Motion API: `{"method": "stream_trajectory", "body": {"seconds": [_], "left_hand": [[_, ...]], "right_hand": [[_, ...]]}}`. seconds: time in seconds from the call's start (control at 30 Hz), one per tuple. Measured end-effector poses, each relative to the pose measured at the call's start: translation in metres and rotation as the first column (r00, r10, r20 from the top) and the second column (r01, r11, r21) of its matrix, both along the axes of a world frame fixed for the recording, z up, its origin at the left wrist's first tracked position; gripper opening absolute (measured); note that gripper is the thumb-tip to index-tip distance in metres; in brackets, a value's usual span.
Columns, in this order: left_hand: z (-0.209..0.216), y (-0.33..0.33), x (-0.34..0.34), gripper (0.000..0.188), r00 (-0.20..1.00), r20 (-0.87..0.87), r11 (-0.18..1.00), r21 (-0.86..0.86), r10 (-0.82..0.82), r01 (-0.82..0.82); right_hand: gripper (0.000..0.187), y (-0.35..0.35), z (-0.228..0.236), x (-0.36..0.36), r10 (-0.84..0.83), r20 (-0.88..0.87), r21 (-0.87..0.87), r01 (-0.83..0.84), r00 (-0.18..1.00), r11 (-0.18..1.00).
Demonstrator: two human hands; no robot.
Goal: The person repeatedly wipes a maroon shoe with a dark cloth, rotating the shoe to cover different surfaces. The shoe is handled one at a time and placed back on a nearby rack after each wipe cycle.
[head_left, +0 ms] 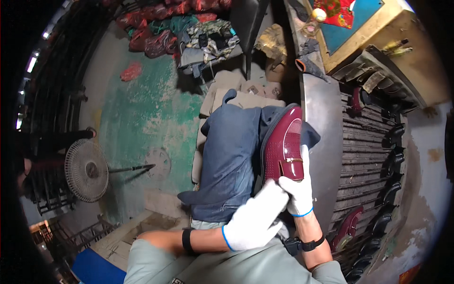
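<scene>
A glossy burgundy loafer (pixel 285 144) with perforated sides, a strap and a dark sole points away from me above my lap. My right hand (pixel 299 189), in a white knit glove with a blue cuff, grips its heel end, fingers along the right side. My left hand (pixel 257 218), gloved the same way, reaches across from the left to the shoe's heel. Motion smears its fingers, so I cannot make out whether anything is in them. A dark blue cloth (pixel 231 151) covers my legs beneath the shoe.
To my right, beyond a metal ledge (pixel 321 137), a slatted rack (pixel 362 161) carries burgundy and black shoes, including a burgundy shoe (pixel 349 227). A pedestal fan (pixel 87 169) stands left. Ahead are a clothes-laden chair (pixel 208 49) and red bags (pixel 158 42).
</scene>
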State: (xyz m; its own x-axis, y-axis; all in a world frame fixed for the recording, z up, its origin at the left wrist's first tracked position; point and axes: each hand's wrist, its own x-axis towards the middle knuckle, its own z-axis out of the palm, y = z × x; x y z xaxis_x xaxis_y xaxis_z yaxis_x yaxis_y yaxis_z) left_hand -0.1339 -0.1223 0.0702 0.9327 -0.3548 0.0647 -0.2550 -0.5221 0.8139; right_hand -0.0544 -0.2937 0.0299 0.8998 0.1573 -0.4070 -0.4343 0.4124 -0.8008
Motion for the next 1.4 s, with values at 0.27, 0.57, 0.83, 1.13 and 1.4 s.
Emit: {"method": "stream_trajectory", "body": {"seconds": [0.27, 0.57, 0.83, 1.13, 1.4], "left_hand": [[-0.016, 0.026, 0.066, 0.036, 0.916, 0.213, 0.921, -0.272, 0.340, -0.279], [-0.051, 0.029, 0.097, 0.039, 0.922, 0.265, 0.937, -0.282, 0.281, -0.205], [-0.084, 0.026, 0.107, 0.032, 0.883, 0.462, 0.952, -0.297, 0.077, 0.073], [-0.088, 0.022, 0.120, 0.017, 0.847, 0.527, 0.943, -0.312, 0.071, 0.115], [-0.068, 0.010, 0.140, 0.026, 0.795, 0.576, 0.914, -0.190, -0.191, 0.358]], "right_hand": [[0.082, -0.050, -0.034, -0.019, 0.181, -0.344, 0.595, 0.065, 0.921, 0.801], [0.096, -0.041, -0.040, -0.018, 0.398, -0.271, 0.828, 0.001, 0.877, 0.561], [0.090, -0.051, -0.050, -0.026, 0.497, -0.363, 0.846, 0.055, 0.788, 0.531], [0.069, -0.045, -0.037, -0.018, 0.393, -0.483, 0.725, 0.105, 0.783, 0.681], [0.061, -0.045, -0.035, -0.007, 0.217, -0.580, 0.578, 0.209, 0.785, 0.789]]}}
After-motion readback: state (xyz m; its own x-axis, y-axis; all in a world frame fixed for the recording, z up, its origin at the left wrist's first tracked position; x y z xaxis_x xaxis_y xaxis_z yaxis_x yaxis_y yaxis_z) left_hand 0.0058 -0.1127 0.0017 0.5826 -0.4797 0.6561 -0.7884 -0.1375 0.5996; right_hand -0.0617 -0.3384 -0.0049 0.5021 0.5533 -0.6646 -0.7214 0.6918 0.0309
